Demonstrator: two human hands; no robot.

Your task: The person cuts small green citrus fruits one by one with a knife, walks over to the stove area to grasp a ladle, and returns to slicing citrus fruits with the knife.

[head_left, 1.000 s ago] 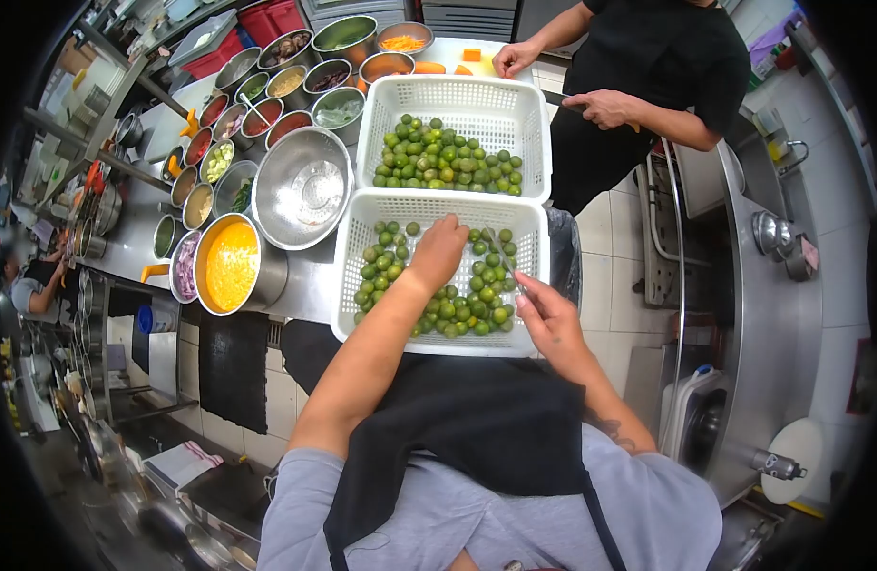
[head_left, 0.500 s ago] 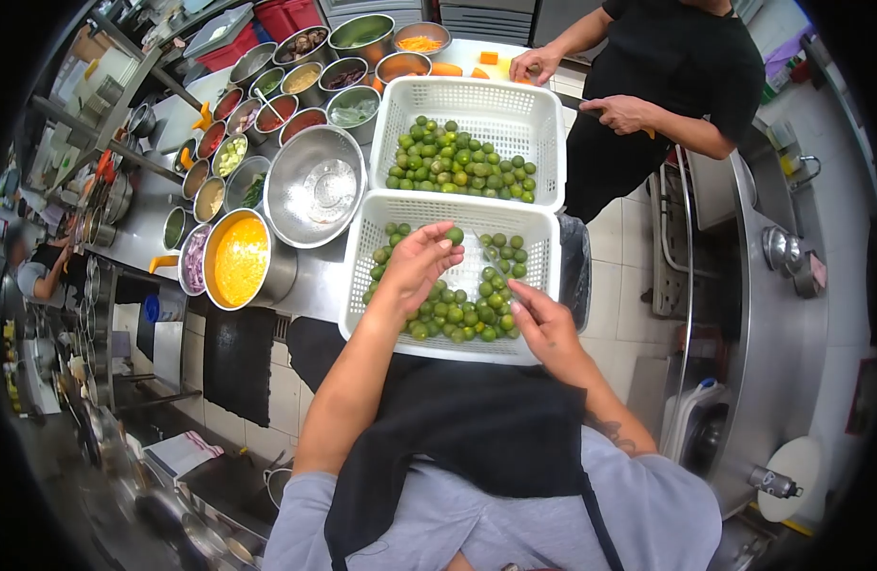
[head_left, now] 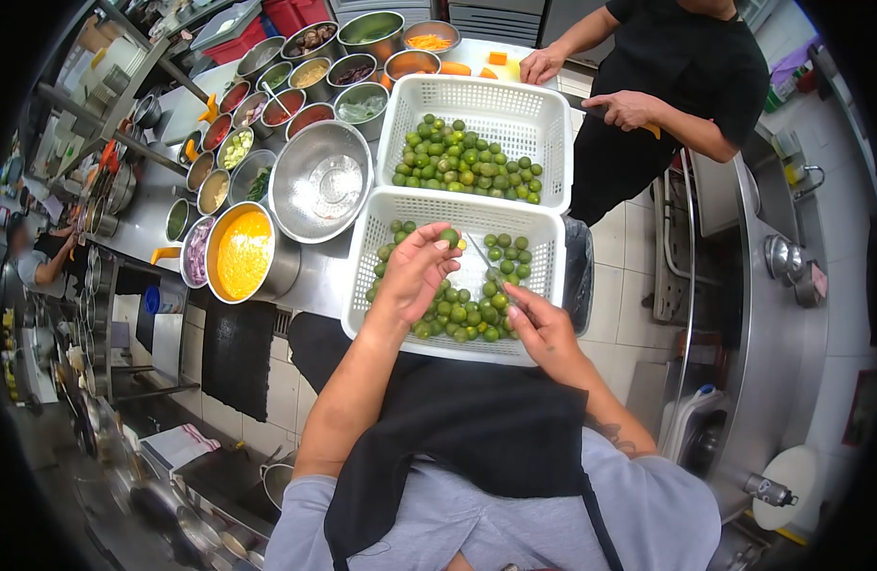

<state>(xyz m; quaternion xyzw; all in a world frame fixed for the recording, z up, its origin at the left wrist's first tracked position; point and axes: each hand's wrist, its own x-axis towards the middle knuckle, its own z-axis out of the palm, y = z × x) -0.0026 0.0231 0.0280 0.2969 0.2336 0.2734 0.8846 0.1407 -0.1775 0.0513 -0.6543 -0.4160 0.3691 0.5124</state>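
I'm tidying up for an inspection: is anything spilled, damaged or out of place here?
Nothing clearly stands out. The limes lie in two white perforated crates, except one lime in the left hand. No spill shows beside the pot of yellow liquid. The far left is too small and blurred to judge.

A strip of bare table (head_left: pixel 317 285) lay open at 9 o'clock between the near crate (head_left: pixel 356 276) and the pot of yellow liquid (head_left: pixel 241 252), but the wide metal bowl (head_left: pixel 320 181) closed it off toward 10 o'clock. At 12 o'clock the far crate's wall (head_left: pixel 519 109) stood close against the near one, and a co-worker's hand (head_left: pixel 631 109) hung beyond its rim at 1 o'clock. Between the left hand (head_left: pixel 418 274) and right hand (head_left: pixel 543 325), a gap ran up from 6 o'clock, with the thin blade (head_left: pixel 479 251) slanting across its far end.
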